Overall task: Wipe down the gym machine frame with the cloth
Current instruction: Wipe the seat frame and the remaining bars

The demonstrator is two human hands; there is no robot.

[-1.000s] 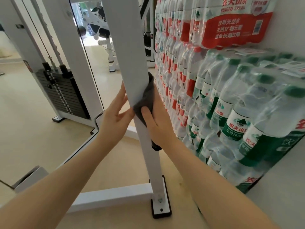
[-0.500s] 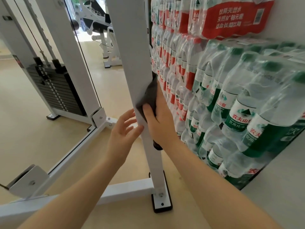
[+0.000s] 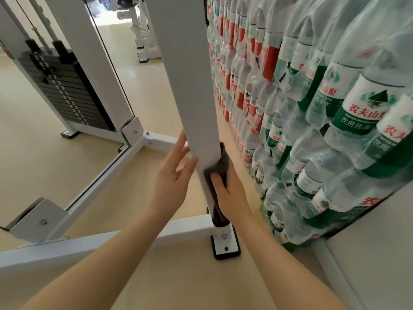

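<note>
Right hand [image 3: 232,193] grips a dark soft cloth [image 3: 223,163] around the smooth white square metal post [image 3: 190,86]; left hand [image 3: 173,175] rests open-fingered against it, beside shrink-wrapped 农夫山泉 bottles [image 3: 335,108].

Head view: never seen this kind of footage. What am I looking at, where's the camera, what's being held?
There is no robot here. The camera sits on a person's head and looks forward and down, so the two bare arms coming in from the bottom are the wearer's own. The tall white post is part of a gym machine frame bolted to a foot plate on the floor. The right hand presses a dark cloth against the post's right side, low down, to wipe it. The left hand rests open against the post's left edge, holding nothing. To the left stands a black weight stack. On the right, shrink-wrapped packs of water bottles are piled against the wall.
</note>
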